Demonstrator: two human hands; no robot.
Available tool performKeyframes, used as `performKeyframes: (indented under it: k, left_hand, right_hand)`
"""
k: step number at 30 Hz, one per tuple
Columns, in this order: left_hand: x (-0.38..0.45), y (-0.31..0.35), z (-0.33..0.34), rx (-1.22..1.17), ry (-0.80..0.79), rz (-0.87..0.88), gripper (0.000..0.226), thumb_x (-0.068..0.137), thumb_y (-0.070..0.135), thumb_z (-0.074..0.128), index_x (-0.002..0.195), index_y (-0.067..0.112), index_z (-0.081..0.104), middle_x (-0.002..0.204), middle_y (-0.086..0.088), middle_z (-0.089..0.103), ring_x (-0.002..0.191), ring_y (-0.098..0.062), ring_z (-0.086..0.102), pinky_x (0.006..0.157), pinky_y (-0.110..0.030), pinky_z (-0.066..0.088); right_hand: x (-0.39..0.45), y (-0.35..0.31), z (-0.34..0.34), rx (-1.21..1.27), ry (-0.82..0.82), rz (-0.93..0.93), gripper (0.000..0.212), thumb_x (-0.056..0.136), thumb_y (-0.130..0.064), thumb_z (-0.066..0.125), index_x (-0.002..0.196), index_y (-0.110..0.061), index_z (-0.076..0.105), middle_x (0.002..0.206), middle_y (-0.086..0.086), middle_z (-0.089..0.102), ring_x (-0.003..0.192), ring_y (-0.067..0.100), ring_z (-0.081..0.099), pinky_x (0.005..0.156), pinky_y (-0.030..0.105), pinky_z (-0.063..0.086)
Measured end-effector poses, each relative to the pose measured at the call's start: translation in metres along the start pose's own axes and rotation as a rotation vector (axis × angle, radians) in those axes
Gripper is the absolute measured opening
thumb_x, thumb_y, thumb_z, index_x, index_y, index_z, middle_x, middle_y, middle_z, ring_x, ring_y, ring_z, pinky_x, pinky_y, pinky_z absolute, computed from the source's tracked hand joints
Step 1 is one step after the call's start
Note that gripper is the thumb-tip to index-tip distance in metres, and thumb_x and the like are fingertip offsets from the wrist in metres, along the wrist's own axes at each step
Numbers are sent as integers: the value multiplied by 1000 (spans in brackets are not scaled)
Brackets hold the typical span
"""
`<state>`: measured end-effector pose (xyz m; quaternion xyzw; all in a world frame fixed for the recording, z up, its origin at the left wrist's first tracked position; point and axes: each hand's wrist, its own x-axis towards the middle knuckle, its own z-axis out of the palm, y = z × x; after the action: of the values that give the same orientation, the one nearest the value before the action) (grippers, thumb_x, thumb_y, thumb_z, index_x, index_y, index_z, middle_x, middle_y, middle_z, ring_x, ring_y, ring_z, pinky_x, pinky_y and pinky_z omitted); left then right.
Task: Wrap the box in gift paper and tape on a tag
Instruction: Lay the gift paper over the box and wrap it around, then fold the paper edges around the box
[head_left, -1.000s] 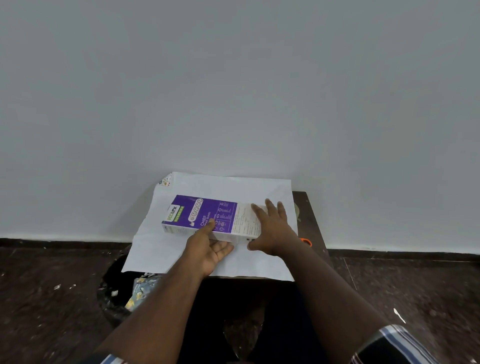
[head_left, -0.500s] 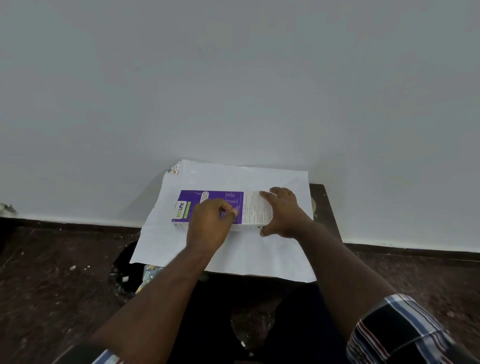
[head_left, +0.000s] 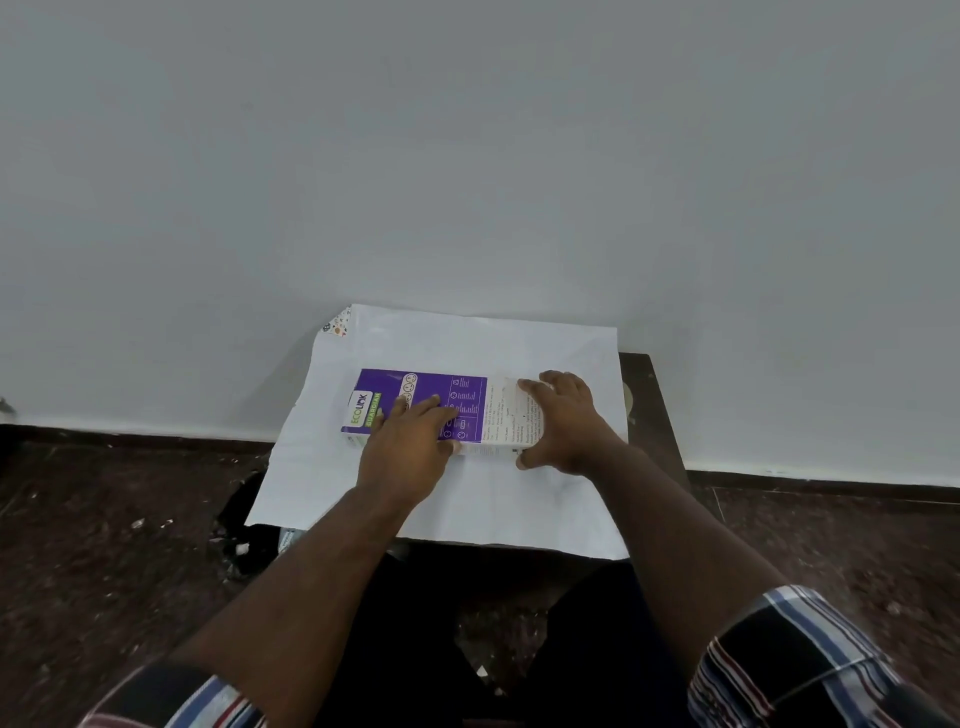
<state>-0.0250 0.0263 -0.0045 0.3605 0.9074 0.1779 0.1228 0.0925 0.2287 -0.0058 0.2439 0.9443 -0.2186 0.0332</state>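
While box (head_left: 415, 402) lies on gift paper (head_left: 467, 504), both hands (head_left: 410, 447) press it.

1. There is a single view, taken from a wide-angle camera worn on the person's head.
2. It looks forward and steeply down along both forearms, which enter from the bottom edge.
3. The plain pale grey wall (head_left: 467, 156) fills the upper half, so the camera faces that wall.
4. The white sheet of gift paper (head_left: 519, 509) lies at mid-frame, at arm's reach.
5. The dark speckled floor (head_left: 104, 545) shows on both sides below.
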Motion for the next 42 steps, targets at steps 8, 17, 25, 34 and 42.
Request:
performKeyframes:
  k: [8,17,25,34,42]
  left_hand:
    - [1,0,3,-18,-10,-12,52,100,36,63,149,29,49,159,4,43,151,-28,30,123,-54,21]
    - [-1,-1,6,-67,6,-10,50,100,31,65,147,27,52,158,2,44,150,-28,30,124,-55,20]
    - [-2,-3,3,-19,-46,17,57,100,22,64,153,28,44,163,2,36,154,-31,21,124,-55,15]
    - [-13,-3,2,29,-9,72,55,101,16,61,152,25,46,161,0,40,151,-26,30,125,-46,17]
    - [-32,-1,11,87,40,164,51,99,17,63,148,25,51,154,3,47,145,-21,36,126,-44,21]
  right_hand:
    - [-2,1,4,15,-40,33,115,71,-43,89,160,-28,18,168,3,8,155,31,-10,124,52,6]
    - [-13,-8,6,-52,-2,30,109,78,-47,83,161,-30,15,170,2,1,156,30,-13,125,52,5]
    - [-40,-36,14,-93,111,-57,73,92,-35,73,154,-26,37,165,3,27,156,27,13,126,49,13]
    - [-48,-33,12,-85,116,-8,51,100,-24,63,149,-22,49,160,5,40,150,27,32,123,46,24]
    - [-71,-43,12,-61,188,-85,34,97,-23,66,130,-20,66,135,0,64,124,20,53,110,35,44]
